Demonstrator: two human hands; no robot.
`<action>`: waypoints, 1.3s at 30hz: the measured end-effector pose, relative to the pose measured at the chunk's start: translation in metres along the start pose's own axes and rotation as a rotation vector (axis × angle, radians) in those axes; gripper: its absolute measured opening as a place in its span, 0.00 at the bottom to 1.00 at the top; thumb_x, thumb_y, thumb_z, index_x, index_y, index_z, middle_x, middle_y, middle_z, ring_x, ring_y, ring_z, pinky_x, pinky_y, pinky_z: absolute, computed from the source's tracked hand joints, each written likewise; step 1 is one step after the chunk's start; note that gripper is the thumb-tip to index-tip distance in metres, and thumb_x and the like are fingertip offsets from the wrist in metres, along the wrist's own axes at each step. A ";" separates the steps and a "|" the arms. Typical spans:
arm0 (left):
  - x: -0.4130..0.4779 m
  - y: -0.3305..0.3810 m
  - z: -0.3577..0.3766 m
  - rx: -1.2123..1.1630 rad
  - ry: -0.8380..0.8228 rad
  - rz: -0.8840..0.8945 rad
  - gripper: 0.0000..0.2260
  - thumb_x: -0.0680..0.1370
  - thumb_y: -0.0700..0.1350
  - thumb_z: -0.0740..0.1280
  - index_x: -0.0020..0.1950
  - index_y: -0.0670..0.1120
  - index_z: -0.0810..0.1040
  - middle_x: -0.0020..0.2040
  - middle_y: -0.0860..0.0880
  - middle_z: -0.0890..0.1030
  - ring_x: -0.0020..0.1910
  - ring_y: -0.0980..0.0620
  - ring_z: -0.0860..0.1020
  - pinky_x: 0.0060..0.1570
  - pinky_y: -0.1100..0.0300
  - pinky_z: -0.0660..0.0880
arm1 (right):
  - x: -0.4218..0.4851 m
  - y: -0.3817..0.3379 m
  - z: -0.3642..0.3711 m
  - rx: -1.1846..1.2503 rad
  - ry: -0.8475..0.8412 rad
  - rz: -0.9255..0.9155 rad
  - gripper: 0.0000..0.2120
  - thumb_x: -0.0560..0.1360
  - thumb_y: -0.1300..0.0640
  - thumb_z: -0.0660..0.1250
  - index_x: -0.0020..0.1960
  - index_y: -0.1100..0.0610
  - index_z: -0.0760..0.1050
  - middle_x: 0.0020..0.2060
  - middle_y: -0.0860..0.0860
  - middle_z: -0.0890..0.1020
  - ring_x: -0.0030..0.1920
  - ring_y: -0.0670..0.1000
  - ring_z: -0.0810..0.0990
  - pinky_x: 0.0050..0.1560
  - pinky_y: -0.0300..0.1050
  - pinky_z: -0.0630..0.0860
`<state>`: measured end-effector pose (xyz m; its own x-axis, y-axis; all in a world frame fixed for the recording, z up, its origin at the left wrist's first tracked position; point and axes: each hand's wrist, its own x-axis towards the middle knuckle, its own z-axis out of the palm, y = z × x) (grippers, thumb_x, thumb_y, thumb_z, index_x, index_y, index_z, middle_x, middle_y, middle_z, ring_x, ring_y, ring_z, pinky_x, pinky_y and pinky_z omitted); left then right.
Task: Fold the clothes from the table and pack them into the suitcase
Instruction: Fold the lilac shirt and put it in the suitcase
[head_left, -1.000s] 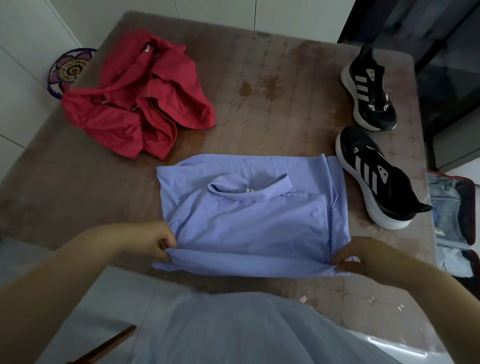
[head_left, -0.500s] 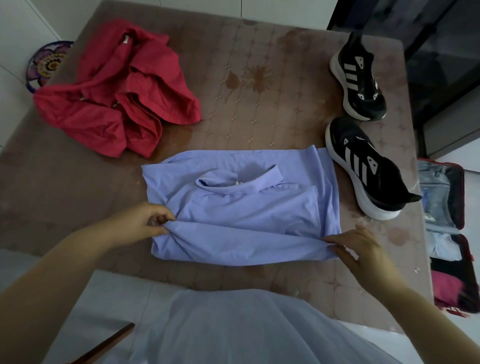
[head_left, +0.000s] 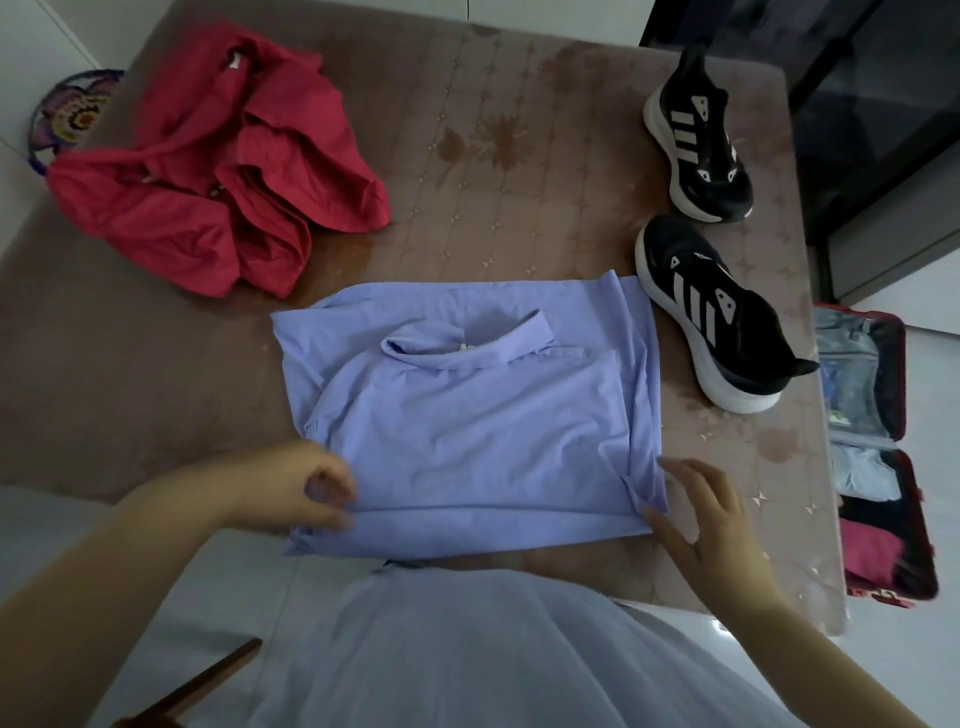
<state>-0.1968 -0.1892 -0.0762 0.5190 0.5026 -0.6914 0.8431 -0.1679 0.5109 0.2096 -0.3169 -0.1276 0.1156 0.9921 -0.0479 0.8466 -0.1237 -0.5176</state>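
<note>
Folded lavender shirt lies on the table, left hand pinching its near-left edge, right hand spread at the near-right corner; suitcase open alongside

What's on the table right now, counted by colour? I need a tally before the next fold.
Lavender: 1, the shirt
Red: 1, the crumpled garment, seemingly a single piece
Black: 2, the sneakers
Total on the table: 4
</note>
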 end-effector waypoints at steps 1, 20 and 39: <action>0.006 0.012 -0.003 -0.034 0.064 0.024 0.17 0.64 0.72 0.65 0.46 0.64 0.75 0.45 0.68 0.79 0.48 0.68 0.76 0.49 0.74 0.71 | -0.002 -0.005 0.002 -0.008 -0.008 0.062 0.23 0.74 0.49 0.68 0.66 0.55 0.70 0.60 0.56 0.72 0.56 0.60 0.75 0.55 0.56 0.74; 0.122 0.165 0.096 -0.053 0.575 0.400 0.18 0.76 0.51 0.62 0.63 0.46 0.75 0.61 0.48 0.78 0.62 0.46 0.75 0.63 0.47 0.67 | -0.010 -0.059 0.024 0.357 0.171 0.270 0.20 0.77 0.56 0.65 0.68 0.55 0.67 0.50 0.50 0.79 0.50 0.56 0.78 0.44 0.46 0.71; -0.008 0.072 0.063 -0.591 0.650 -0.282 0.06 0.77 0.41 0.66 0.41 0.46 0.73 0.33 0.53 0.74 0.34 0.56 0.72 0.34 0.68 0.67 | 0.008 -0.180 0.086 0.376 -0.256 -0.879 0.26 0.69 0.63 0.65 0.66 0.58 0.64 0.59 0.60 0.76 0.59 0.53 0.72 0.59 0.43 0.69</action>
<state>-0.1311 -0.2590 -0.0660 -0.0267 0.8664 -0.4987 0.6244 0.4040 0.6685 0.0138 -0.2849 -0.1084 -0.6283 0.7077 0.3232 0.3524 0.6292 -0.6928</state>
